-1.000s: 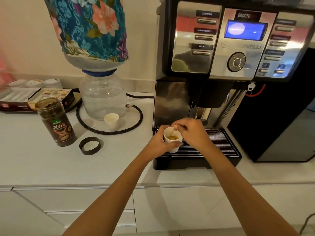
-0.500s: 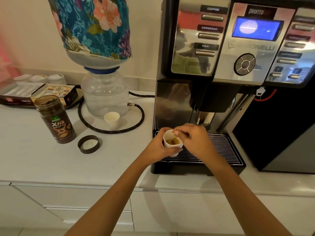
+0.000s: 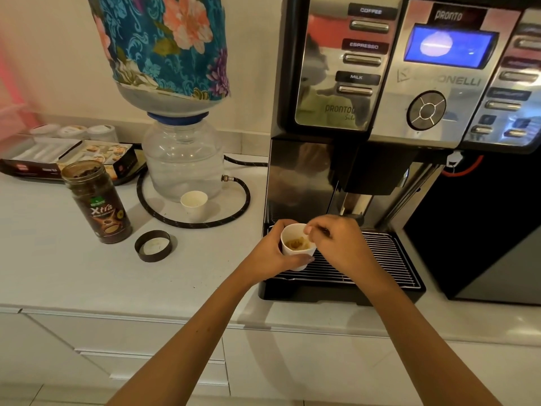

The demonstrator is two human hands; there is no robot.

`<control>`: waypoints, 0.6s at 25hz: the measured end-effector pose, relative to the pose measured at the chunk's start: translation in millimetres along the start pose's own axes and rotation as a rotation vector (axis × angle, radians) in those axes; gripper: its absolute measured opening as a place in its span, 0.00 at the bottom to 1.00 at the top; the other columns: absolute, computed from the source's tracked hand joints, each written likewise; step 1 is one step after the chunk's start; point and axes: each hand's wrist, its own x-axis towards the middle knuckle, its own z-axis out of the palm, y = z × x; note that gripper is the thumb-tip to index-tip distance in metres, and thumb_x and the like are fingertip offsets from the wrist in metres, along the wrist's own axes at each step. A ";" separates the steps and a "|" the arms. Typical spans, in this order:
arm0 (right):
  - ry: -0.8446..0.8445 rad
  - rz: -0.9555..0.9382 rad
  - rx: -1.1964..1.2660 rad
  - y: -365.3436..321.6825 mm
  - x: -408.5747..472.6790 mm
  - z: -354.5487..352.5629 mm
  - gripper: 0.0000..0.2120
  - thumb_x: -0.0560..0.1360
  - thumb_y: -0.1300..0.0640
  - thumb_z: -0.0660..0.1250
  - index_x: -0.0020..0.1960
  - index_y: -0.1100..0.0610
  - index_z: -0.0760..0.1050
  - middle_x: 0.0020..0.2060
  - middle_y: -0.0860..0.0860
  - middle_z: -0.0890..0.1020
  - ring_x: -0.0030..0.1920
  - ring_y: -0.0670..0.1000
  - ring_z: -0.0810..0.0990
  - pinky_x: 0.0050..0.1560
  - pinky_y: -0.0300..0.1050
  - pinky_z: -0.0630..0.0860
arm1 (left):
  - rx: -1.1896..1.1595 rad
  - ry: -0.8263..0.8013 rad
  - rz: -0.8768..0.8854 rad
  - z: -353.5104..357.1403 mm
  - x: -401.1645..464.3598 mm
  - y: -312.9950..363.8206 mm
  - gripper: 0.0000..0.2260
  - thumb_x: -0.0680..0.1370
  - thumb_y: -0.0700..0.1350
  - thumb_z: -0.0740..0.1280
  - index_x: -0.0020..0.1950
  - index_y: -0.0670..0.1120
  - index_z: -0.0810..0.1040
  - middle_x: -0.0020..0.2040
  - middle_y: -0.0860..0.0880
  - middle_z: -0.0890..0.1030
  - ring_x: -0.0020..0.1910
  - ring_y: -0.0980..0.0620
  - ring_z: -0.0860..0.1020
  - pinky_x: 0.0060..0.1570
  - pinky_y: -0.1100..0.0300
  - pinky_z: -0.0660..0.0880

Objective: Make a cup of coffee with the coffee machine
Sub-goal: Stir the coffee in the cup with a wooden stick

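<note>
A small white paper cup (image 3: 298,256) with light brown liquid in it stands over the wire drip grate (image 3: 377,259) of the big coffee machine (image 3: 380,83). My left hand (image 3: 268,253) grips the cup from the left side. My right hand (image 3: 336,241) hovers at the cup's right rim, its fingertips pinching a thin stirrer that dips into the drink; the stirrer is mostly hidden. The machine's spout (image 3: 351,209) is just behind my hands.
An open instant coffee jar (image 3: 98,203) stands on the white counter, its black lid (image 3: 152,246) lying beside it. A second empty paper cup (image 3: 193,204) sits before the water dispenser (image 3: 183,159), ringed by a black hose (image 3: 243,206). Boxes (image 3: 58,159) lie far left.
My right hand's fingers have shifted slightly around the cup's rim with the stirrer. The cup stays on the grate in my left hand. The camera has moved closer.
</note>
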 end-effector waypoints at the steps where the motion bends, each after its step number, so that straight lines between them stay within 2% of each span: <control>1: 0.046 0.012 -0.060 2.2 0.6 -1.4 0.09 0.78 0.57 0.63 0.53 0.55 0.81 0.51 0.52 0.83 0.49 0.50 0.79 0.48 0.39 0.76 | 0.011 0.001 -0.010 0.5 0.1 -0.1 0.28 0.69 0.48 0.76 0.62 0.57 0.64 0.57 0.56 0.73 0.55 0.53 0.75 0.51 0.63 0.76; 4: 0.141 -0.047 -0.146 2.1 1.2 -3.4 0.10 0.78 0.57 0.63 0.55 0.55 0.81 0.51 0.53 0.83 0.48 0.51 0.80 0.47 0.38 0.74 | 0.021 0.004 -0.026 0.7 0.1 0.6 0.29 0.69 0.48 0.76 0.63 0.57 0.63 0.57 0.56 0.72 0.55 0.54 0.74 0.51 0.64 0.74; 7: 0.015 -0.042 0.044 -2.6 0.9 -1.4 0.10 0.77 0.57 0.65 0.56 0.55 0.81 0.52 0.52 0.83 0.51 0.50 0.79 0.51 0.37 0.74 | -0.008 -0.002 -0.020 0.7 0.2 1.0 0.29 0.69 0.48 0.76 0.63 0.56 0.64 0.57 0.55 0.73 0.54 0.53 0.75 0.49 0.66 0.75; 9: -0.091 0.010 0.144 -2.4 1.1 -3.1 0.09 0.78 0.57 0.64 0.55 0.55 0.80 0.52 0.52 0.82 0.50 0.48 0.78 0.49 0.34 0.73 | -0.014 0.001 -0.024 0.5 0.6 1.9 0.29 0.69 0.48 0.76 0.63 0.56 0.64 0.57 0.55 0.73 0.54 0.53 0.75 0.48 0.67 0.75; 11: -0.098 0.031 0.073 1.5 2.9 -5.7 0.09 0.79 0.58 0.61 0.52 0.55 0.80 0.50 0.52 0.82 0.50 0.49 0.78 0.46 0.33 0.72 | -0.012 0.003 -0.029 0.5 1.2 4.0 0.29 0.69 0.48 0.76 0.63 0.56 0.64 0.56 0.56 0.72 0.53 0.54 0.74 0.45 0.68 0.74; 13: -0.019 0.010 -0.122 3.6 5.0 -8.3 0.10 0.80 0.57 0.59 0.53 0.56 0.79 0.51 0.54 0.82 0.50 0.51 0.78 0.47 0.38 0.73 | -0.001 0.002 -0.029 1.0 1.6 5.8 0.29 0.69 0.47 0.76 0.63 0.57 0.63 0.55 0.59 0.71 0.52 0.56 0.74 0.43 0.71 0.73; 15: 0.064 -0.050 -0.218 1.0 4.2 -8.8 0.11 0.80 0.57 0.60 0.56 0.56 0.79 0.51 0.54 0.82 0.50 0.53 0.79 0.48 0.41 0.74 | 0.001 0.004 -0.017 2.1 1.5 6.2 0.29 0.69 0.47 0.76 0.63 0.57 0.63 0.54 0.60 0.70 0.52 0.57 0.73 0.43 0.71 0.73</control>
